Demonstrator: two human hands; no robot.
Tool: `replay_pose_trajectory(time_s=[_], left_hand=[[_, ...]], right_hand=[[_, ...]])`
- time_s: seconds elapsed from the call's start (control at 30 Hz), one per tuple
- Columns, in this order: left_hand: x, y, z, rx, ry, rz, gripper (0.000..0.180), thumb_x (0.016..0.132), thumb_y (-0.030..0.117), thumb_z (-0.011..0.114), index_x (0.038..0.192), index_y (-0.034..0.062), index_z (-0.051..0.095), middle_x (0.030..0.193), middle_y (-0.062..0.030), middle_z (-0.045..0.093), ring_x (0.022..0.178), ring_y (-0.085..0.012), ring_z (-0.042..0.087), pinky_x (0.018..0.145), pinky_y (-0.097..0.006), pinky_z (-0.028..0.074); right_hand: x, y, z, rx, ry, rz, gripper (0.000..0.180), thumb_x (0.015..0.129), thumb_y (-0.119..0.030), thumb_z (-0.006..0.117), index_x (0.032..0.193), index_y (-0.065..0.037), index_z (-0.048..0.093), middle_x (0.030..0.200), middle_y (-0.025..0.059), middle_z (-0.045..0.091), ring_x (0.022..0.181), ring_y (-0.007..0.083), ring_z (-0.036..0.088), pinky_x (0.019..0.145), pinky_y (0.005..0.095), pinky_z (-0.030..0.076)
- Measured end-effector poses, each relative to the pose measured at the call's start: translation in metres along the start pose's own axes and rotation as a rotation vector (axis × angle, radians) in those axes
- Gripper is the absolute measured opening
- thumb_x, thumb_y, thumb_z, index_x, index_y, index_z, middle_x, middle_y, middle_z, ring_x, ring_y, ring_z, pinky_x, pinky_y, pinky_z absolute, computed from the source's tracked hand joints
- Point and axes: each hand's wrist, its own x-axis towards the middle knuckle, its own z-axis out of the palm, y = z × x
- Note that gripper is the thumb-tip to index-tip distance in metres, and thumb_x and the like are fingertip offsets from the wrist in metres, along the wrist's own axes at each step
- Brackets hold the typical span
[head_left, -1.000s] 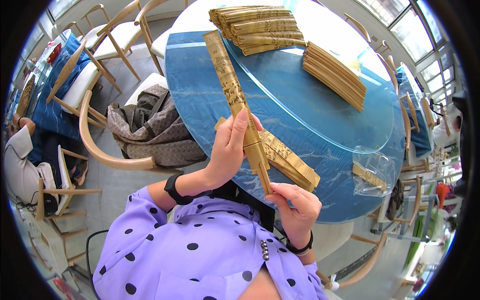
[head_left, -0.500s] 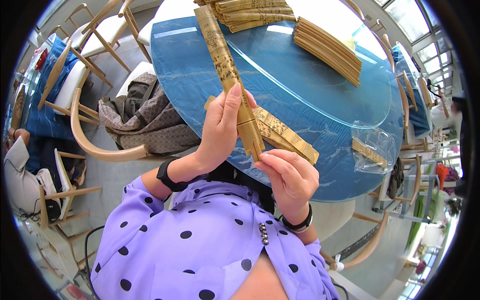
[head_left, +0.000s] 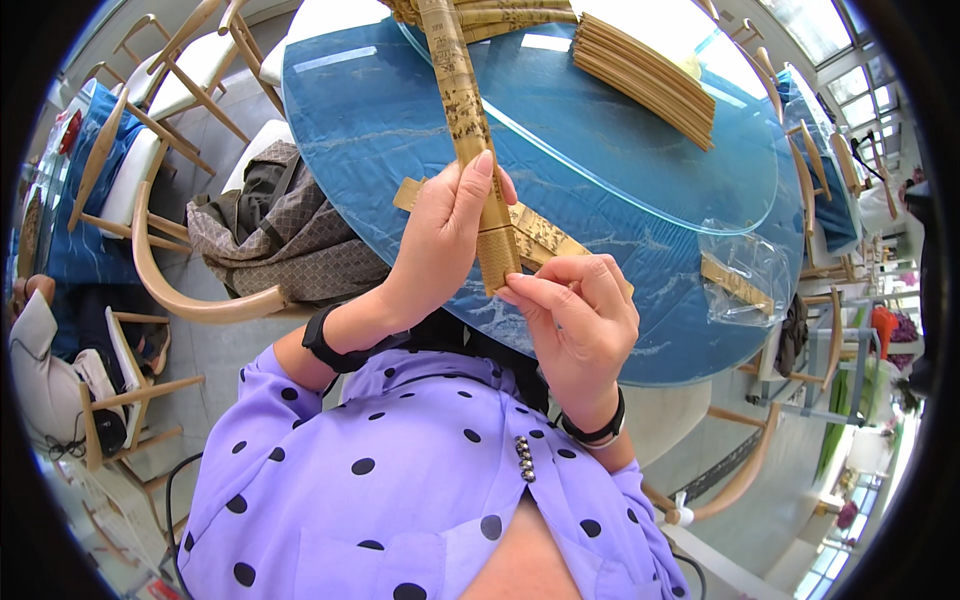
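My left hand (head_left: 445, 222) is wrapped round the middle of a long, narrow gold sleeve (head_left: 461, 105) with dark printed patterns. The sleeve slants away from me over the near edge of the table, its far end reaching a gold pile. At its near end, thumb and forefinger of my right hand (head_left: 585, 325) pinch the corner, the other fingers curled. What is inside the sleeve, if anything, is hidden. Beneath my hands, more gold printed sleeves (head_left: 548, 240) lie crossed on the blue table, partly covered by my fingers.
The round blue table (head_left: 350, 130) carries a raised glass turntable (head_left: 600, 180). On it rest a pile of gold sleeves (head_left: 520, 18) and a stack of thin brown strips (head_left: 645, 80). A clear plastic bag (head_left: 745, 280) lies right. A patterned bag (head_left: 290, 235) sits on a chair at left.
The narrow tab at the sleeve's near end no longer sticks out; that end now looks flat. My right fingers have shifted slightly up and left to its corner. The view has moved a little.
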Motion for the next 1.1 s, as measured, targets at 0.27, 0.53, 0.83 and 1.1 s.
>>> replay_pose_trajectory(time_s=[0.27, 0.53, 0.83, 1.1], left_hand=[[0.002, -0.003, -0.007, 0.164, -0.1, 0.125, 0.05, 0.113, 0.035, 0.038, 0.088, -0.0008, 0.062, 0.076, -0.0111, 0.061, 0.073, -0.0192, 0.059, 0.07, -0.035, 0.048], [-0.008, 0.001, -0.018, 0.145, -0.198, 0.047, 0.048, 0.114, 0.035, 0.036, 0.089, 0.0025, 0.061, 0.08, -0.0075, 0.058, 0.077, -0.0167, 0.053, 0.076, -0.033, 0.045], [-0.014, 0.008, 0.0, 0.09, -0.29, 0.0, 0.049, 0.113, 0.033, 0.039, 0.085, -0.0018, 0.061, 0.073, -0.0121, 0.059, 0.07, -0.021, 0.056, 0.069, -0.036, 0.047], [0.021, 0.008, 0.005, 0.042, -0.139, 0.111, 0.05, 0.114, 0.036, 0.038, 0.087, 0.0016, 0.061, 0.07, -0.0037, 0.054, 0.065, -0.0114, 0.049, 0.063, -0.03, 0.043]], right_hand=[[0.016, -0.007, -0.004, -0.075, -0.103, -0.098, 0.024, 0.067, -0.011, 0.088, 0.085, -0.006, 0.073, 0.082, 0.0029, 0.063, 0.072, 0.0213, 0.064, 0.058, 0.0337, 0.05], [0.009, -0.015, -0.002, -0.084, -0.197, -0.247, 0.021, 0.077, -0.017, 0.082, 0.095, -0.011, 0.076, 0.093, 0.0008, 0.068, 0.078, 0.0202, 0.067, 0.062, 0.0332, 0.05], [0.002, -0.002, -0.006, -0.225, -0.019, -0.158, 0.019, 0.076, -0.016, 0.083, 0.093, -0.011, 0.076, 0.089, -0.0007, 0.068, 0.076, 0.017, 0.065, 0.069, 0.032, 0.045], [0.01, 0.004, -0.022, -0.111, -0.025, -0.184, 0.029, 0.071, -0.021, 0.089, 0.095, -0.01, 0.075, 0.088, 0.0001, 0.067, 0.072, 0.0183, 0.065, 0.063, 0.033, 0.046]])
